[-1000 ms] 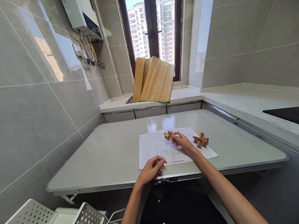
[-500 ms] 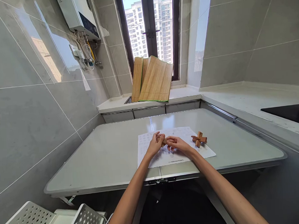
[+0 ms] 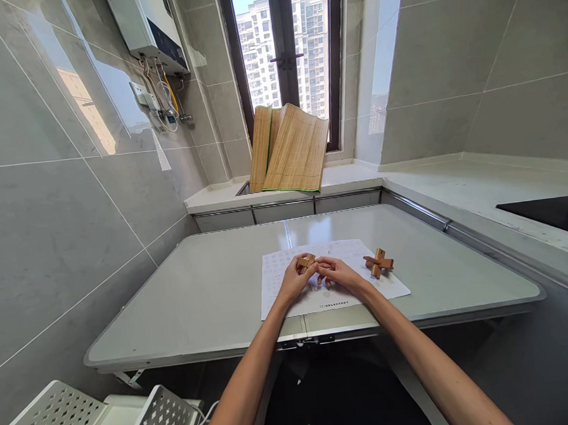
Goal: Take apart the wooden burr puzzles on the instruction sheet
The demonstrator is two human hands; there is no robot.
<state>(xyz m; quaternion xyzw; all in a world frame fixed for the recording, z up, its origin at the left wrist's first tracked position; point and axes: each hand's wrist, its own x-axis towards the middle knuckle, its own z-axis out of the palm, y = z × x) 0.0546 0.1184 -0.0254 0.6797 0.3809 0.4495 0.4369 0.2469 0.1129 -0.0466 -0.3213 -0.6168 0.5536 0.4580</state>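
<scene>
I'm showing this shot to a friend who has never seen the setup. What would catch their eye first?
Most likely the two hands meeting over the printed sheet at the near middle of the table: the left hand and right hand both grip a small wooden puzzle. Just right of them, a second wooden puzzle, cross-shaped, rests on the same sheet. Behind, bamboo mats lean against the bright window.

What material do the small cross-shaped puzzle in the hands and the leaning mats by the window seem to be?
Small cross-shaped puzzle: apparently unpainted wood, tan and matte. Leaning mats: probably bamboo slats, finely striped, with green edging. Left hand and right hand both hold the puzzle.
</scene>
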